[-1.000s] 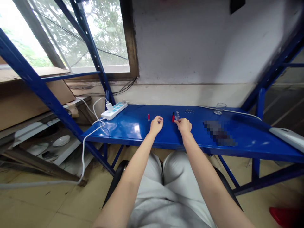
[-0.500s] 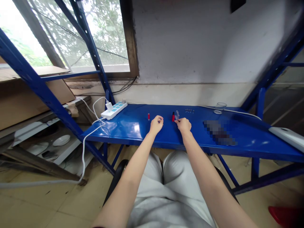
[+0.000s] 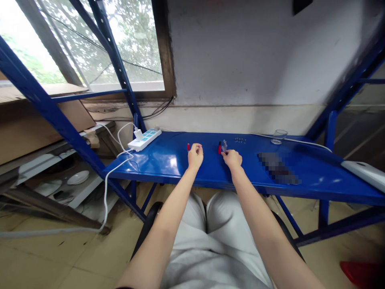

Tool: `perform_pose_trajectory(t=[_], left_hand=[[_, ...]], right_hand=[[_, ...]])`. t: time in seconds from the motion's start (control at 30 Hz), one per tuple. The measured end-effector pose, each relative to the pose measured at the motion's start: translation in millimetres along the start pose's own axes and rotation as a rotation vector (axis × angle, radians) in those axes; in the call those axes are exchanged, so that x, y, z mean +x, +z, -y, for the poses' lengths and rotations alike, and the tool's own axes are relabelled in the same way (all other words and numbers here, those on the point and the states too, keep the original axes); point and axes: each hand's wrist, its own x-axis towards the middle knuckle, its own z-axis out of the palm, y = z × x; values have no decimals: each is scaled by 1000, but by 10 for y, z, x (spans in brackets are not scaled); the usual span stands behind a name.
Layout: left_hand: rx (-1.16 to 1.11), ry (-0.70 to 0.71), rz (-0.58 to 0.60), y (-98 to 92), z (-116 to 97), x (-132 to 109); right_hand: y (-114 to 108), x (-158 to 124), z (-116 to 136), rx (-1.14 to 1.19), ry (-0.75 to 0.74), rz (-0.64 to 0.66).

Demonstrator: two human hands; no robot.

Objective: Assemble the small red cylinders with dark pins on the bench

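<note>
My left hand (image 3: 195, 157) is just above the blue tabletop, its fingers curled inward. Whatever they hold, if anything, is too small to make out. Right beside it, on its left, a small red tube (image 3: 188, 147) stands upright. My right hand (image 3: 233, 159) is closed, thumb and forefinger pinched at the lower end of a clear, knobbly plastic piece (image 3: 224, 145). A little red bottle with a black cap (image 3: 219, 148) stands upright against the left of that piece. Beyond my right hand lie several tiny shiny bits (image 3: 240, 140) in rows.
A white power strip (image 3: 144, 139) with a plug lies at the table's left end. At the back right stands a clear glass (image 3: 278, 137), with a white cable behind it. A blurred-out dark object (image 3: 278, 168) lies right of my right hand. Blue posts (image 3: 120, 76) frame the table.
My left hand has moved slightly left and turned, coming close to the small red tube. My right hand has stayed nearly still at the clear plastic piece.
</note>
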Motion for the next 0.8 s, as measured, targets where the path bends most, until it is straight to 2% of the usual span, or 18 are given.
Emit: perform_pose_trajectory(t=[0.1,0.2,0.33,0.4,0.6,0.8], left_hand=[[-101,-48,-246,-42,-43,20],[-275,-210,-377,-66,-36,66],[-538,-502,-363,-84,24,139],[-632,-579,-329,-88,54,170],[-687,-649,-290,-54,121,241],[-701,-672,-294,-5,143,254]], right_hand=[[-21,-51,15,33,-7,-20],[-45,-97,32,116,18,-66],[-71,-143,51,220,62,-161],[-80,-162,56,260,63,-206],[-73,-188,53,332,66,-317],[-74,-192,56,360,75,-342]])
